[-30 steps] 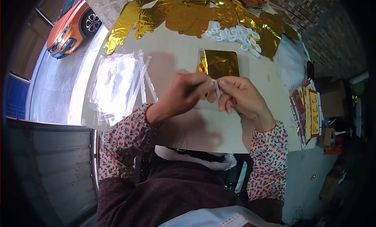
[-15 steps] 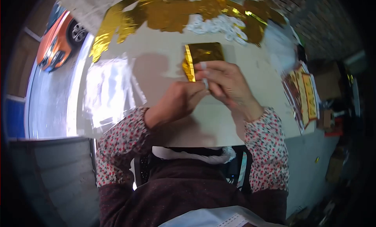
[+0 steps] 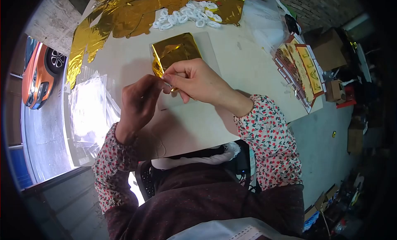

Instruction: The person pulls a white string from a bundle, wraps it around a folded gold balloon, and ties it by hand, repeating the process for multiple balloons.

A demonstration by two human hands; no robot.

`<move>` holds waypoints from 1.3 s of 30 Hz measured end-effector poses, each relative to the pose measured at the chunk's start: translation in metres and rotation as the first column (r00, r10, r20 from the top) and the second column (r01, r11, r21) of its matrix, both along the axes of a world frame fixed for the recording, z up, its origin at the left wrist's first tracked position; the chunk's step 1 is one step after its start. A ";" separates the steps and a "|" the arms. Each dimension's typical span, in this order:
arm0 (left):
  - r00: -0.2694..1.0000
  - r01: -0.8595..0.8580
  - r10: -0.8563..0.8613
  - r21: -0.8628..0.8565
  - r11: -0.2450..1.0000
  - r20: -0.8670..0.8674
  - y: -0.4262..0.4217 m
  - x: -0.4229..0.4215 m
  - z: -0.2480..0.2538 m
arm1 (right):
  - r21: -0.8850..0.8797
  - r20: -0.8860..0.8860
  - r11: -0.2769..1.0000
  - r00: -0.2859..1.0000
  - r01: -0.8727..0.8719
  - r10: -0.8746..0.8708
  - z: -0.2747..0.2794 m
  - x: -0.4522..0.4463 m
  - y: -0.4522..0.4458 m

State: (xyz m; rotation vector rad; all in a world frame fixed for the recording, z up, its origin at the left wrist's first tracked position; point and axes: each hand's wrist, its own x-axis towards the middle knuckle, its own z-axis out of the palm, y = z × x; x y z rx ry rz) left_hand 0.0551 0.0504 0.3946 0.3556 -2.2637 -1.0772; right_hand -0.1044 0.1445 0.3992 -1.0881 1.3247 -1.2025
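Left hand point(image 3: 140, 98) raised toward right hand point(image 3: 199, 82) | both grips pinching cord point(image 3: 168, 85), by foil's point(image 3: 182, 45) near edge | seemingly for tension

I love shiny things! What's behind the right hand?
A shiny gold square and, beside it, a clear sheet. The right hand hides the square's near part, so that bit can't be seen.

foil point(image 3: 177, 49): gold, shiny, creased, folded squarish, lying flat, slightly turned, near end partly covered | sleeve point(image 3: 207, 49): clear, flat, showing around foil; under or enclosing, cannot tell | string point(image 3: 168, 85): white, thin, pinched, mostly hidden, near foil
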 end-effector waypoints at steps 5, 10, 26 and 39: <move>0.995 -0.096 0.097 -0.031 0.995 0.028 0.000 0.003 0.012 | 0.027 0.010 0.995 0.995 -0.095 0.095 0.003 -0.007 0.002; 0.992 -0.128 0.126 0.106 0.986 0.026 0.001 0.003 0.007 | 0.050 0.149 0.990 0.982 -0.128 0.119 0.007 -0.006 0.003; 0.981 0.120 -0.184 0.530 0.839 0.069 0.007 0.006 -0.001 | -0.222 0.047 0.972 0.997 0.075 -0.066 -0.010 -0.007 -0.005; 0.994 0.029 -0.086 0.588 0.808 0.070 -0.004 0.010 0.009 | -0.023 -0.043 0.998 0.998 -0.054 0.053 -0.005 -0.007 -0.003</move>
